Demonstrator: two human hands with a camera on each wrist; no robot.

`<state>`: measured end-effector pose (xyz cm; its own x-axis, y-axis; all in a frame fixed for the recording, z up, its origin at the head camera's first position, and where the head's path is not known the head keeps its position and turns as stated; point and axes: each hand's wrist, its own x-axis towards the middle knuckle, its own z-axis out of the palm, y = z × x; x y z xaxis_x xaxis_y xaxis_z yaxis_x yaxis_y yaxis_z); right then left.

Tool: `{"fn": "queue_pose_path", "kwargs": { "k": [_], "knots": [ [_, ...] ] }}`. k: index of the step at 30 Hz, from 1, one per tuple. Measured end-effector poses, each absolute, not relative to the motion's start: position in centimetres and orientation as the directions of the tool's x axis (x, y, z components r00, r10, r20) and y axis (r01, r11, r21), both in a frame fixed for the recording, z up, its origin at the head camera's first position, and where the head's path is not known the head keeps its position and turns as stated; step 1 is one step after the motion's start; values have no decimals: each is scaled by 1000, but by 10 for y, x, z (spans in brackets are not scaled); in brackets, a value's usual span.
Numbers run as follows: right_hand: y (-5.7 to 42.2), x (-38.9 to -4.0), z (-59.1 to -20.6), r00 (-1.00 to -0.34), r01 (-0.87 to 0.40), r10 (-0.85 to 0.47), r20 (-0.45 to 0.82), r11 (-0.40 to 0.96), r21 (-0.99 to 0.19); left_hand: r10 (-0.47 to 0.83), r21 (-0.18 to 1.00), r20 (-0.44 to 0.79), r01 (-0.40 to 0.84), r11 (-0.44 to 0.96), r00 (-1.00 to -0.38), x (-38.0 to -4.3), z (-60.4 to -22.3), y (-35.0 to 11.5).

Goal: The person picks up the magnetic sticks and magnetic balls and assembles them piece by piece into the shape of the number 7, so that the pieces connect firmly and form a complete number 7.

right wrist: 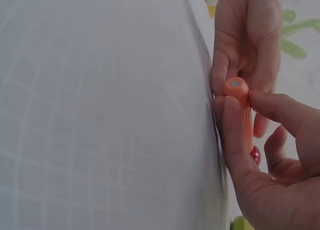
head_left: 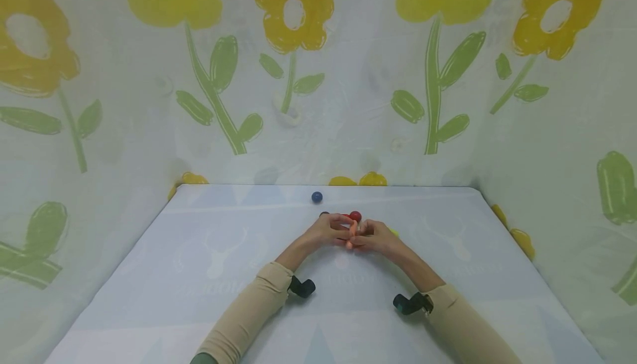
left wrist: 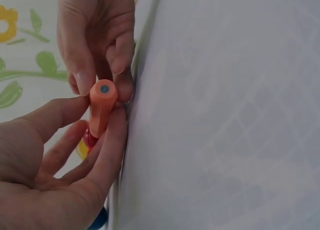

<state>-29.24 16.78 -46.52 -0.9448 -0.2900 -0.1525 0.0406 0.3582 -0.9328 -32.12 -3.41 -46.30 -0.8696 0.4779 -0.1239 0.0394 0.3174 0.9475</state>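
An orange ribbed stick with a small metal disc in its end stands between both hands near the middle of the table. My left hand pinches it between thumb and fingers from the left. From the other side my right hand also pinches it; in the right wrist view thumb and finger lie along the stick. Just behind the hands sits a red ball, with a red piece beside it, mostly hidden. In the left wrist view the stick's end points at the camera.
A blue ball lies near the table's back edge. Part of a dark ball shows behind my left hand, and a yellow piece behind the right. Flower-printed cloth surrounds the white table at the back and sides.
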Motion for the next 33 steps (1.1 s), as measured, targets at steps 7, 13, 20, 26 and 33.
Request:
{"fn": "queue_pose_path", "kwargs": {
  "k": [7, 13, 20, 26, 33],
  "knots": [
    [171, -290, -464, -943, 20, -299, -143, 379, -925, 482, 942, -93, 79, 326, -871, -321, -467, -34],
    [181, -287, -463, -939, 2, -313, -144, 412, -911, 459, 946, -112, 46, 320, -882, -320, -467, -33],
    [186, -282, -458, -941, 19, -293, -166, 446, -895, 460, 947, -137, 20, 321, -877, -317, -463, -30],
    [180, -282, -459, -928, -5, -336, -162, 445, -896, 463, 941, -135, 32, 337, -876, -319, -462, -29],
    [174, -279, -457, -938, -14, -315, -144, 452, -892, 466, 949, -139, 16, 315, -874, -317, -462, -28]
  ]
}}
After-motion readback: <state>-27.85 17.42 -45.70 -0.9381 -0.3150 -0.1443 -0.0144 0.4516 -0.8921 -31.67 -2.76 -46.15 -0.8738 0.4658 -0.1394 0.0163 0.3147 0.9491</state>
